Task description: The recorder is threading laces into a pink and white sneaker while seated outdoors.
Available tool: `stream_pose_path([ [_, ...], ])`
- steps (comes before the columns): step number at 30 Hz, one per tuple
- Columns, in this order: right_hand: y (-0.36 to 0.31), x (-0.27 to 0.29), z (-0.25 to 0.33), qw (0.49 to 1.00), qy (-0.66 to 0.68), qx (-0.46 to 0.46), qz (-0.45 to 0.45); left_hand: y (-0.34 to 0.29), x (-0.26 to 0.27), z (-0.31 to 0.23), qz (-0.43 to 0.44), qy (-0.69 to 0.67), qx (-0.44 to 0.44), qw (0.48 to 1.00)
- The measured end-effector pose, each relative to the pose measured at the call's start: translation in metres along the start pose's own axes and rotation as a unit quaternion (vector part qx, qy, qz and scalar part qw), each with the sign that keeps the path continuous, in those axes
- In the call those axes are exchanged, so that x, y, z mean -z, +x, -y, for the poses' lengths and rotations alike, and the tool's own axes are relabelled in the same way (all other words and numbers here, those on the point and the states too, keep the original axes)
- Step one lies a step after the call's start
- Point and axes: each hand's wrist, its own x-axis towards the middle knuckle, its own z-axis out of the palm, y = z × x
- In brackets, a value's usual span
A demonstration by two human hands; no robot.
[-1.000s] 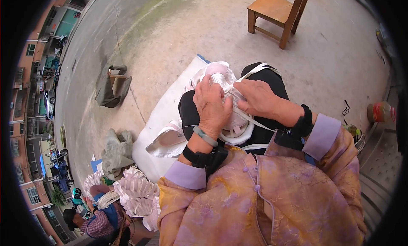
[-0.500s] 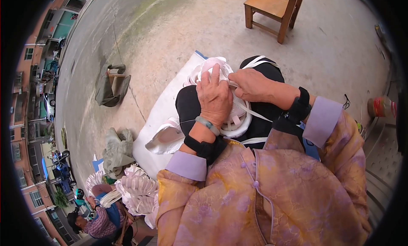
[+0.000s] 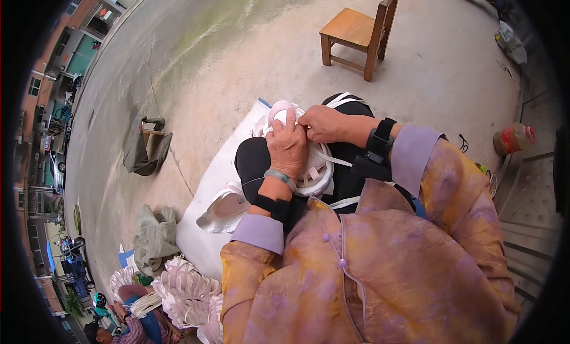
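A pale pink and white sneaker point(image 3: 280, 113) lies across my lap between my black-clad knees, toe pointing away from me. My left hand point(image 3: 287, 148) is closed over its upper, fingers pressed on the lacing area and hiding much of it. Beside it, my right hand point(image 3: 325, 124) pinches at the lacing; the fingertips touch the shoe and the bit they hold is mostly covered. A white shoelace point(image 3: 336, 160) trails from the shoe toward my right thigh. Another white shoe point(image 3: 224, 211) lies on its side left of my knee, on a white sheet point(image 3: 199, 225).
A small wooden chair point(image 3: 350, 28) stands ahead. Left are a dark cloth-draped frame point(image 3: 144, 151) and a grey-green cloth point(image 3: 155, 236). A pile of pink-white shoes point(image 3: 187, 293) sits near a person point(image 3: 139, 323) lower left. A jar point(image 3: 509, 139) stands at right.
The view has shifted, so the chair and jar appear further left and lower. My hands stay at the sneaker's lacing, and its pink toe shows more clearly.
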Motion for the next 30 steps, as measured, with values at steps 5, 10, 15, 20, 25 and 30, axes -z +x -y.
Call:
stream_pose_path([
  [5, -0.009, -0.006, 0.009, 0.998, -0.049, -0.032, -0.033, 0.000, -0.006, 0.000, 0.009, -0.008, 0.024, 1.000],
  [10, -0.043, -0.018, 0.010, 0.984, 0.030, -0.090, -0.148, 0.000, 0.001, -0.006, -0.012, -0.023, -0.010, 1.000],
  [15, -0.057, -0.024, -0.001, 0.960, 0.121, -0.118, -0.223, -0.012, 0.062, -0.013, -0.019, -0.075, -0.058, 0.995],
  [20, -0.064, -0.022, -0.005, 0.951, 0.187, -0.107, -0.221, -0.122, 0.119, 0.064, 0.030, 0.023, 0.106, 0.994],
  [25, -0.061, -0.018, -0.004, 0.947, 0.235, -0.077, -0.207, -0.310, 0.197, 0.180, 0.163, 0.273, 0.431, 0.844],
  [30, -0.038, -0.026, -0.025, 0.943, 0.123, -0.001, -0.308, -0.255, 0.170, 0.148, 0.265, 0.191, 0.441, 0.836],
])
